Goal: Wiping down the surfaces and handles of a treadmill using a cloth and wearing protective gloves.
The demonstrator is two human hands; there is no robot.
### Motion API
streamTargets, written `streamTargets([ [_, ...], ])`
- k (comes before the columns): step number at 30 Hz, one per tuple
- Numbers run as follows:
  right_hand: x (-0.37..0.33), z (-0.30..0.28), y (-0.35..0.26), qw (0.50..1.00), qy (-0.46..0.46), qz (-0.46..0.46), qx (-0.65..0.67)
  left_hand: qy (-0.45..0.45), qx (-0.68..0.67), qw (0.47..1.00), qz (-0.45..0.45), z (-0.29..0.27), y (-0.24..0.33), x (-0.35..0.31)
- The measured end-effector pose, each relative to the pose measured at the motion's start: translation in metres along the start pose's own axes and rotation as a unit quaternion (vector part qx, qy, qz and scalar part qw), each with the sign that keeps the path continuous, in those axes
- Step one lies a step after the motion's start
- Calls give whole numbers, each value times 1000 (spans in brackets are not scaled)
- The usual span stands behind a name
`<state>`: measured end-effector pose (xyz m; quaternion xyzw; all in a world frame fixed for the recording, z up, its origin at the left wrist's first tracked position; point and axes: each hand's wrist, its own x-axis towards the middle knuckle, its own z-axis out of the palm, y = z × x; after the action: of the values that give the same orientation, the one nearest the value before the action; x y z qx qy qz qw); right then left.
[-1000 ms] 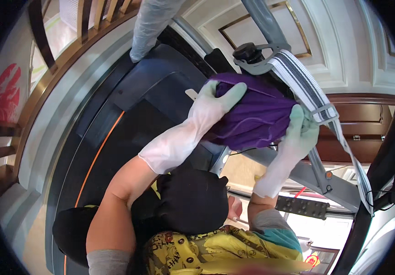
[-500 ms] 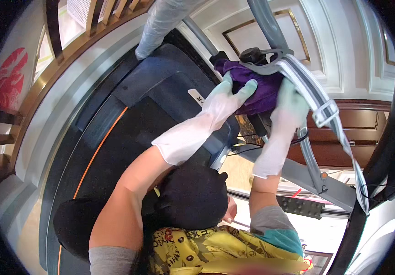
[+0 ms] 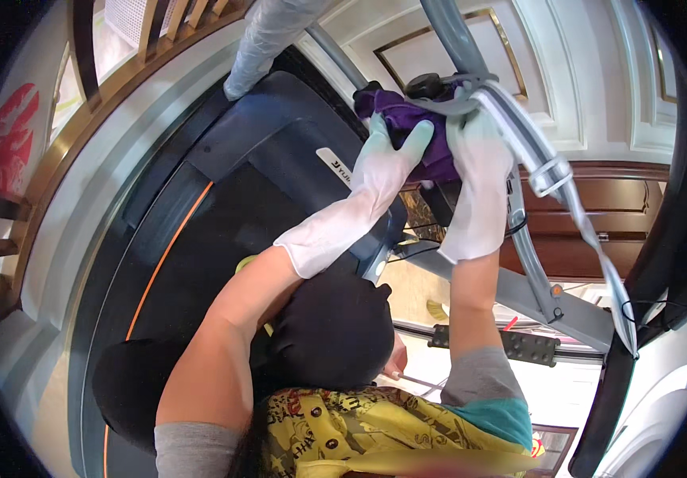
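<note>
My left hand point(image 3: 391, 151), in a white glove with pale green fingertips, grips a crumpled purple cloth point(image 3: 437, 155) between thumb and fingers. The cloth lies bunched against a grey and black fitting point(image 3: 427, 86) on the exercise machine. Close by on the right is my right hand point(image 3: 479, 151), gloved alike and raised to the cloth's right edge. Its fingertips are partly covered by a grey-and-white strap point(image 3: 511, 119), so its grip is hidden. From the fitting the strap runs down to the right through a pale buckle point(image 3: 549, 177).
A dark treadmill deck point(image 3: 200, 239) with an orange line spreads to the left. Grey metal posts point(image 3: 451, 36) and a plastic-wrapped tube point(image 3: 268, 40) rise at the top. Wooden railings point(image 3: 56, 171) border the left. A black roller bar point(image 3: 531, 346) lies at lower right.
Both hands and the purple cloth appear slightly up and left in the picture. My right hand has moved higher, and its forearm is straighter. The whole view has shifted a little.
</note>
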<state>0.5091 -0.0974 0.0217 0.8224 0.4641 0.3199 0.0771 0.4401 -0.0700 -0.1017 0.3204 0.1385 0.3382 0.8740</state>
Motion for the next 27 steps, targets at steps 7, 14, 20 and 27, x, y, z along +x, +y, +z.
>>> streamTargets([
  [7,-66,-2,-1,975,12,-162,153,-30,-202,978,-44,-17,-62,41],
  [14,-49,17,6,978,182,-102,13,-41,-480,861,-160,5,-52,74],
  [20,-76,27,-5,965,209,-143,75,-201,-454,868,0,-12,-103,134],
  [27,-170,65,-29,927,143,-111,328,-383,-378,835,-116,-15,-81,192],
])
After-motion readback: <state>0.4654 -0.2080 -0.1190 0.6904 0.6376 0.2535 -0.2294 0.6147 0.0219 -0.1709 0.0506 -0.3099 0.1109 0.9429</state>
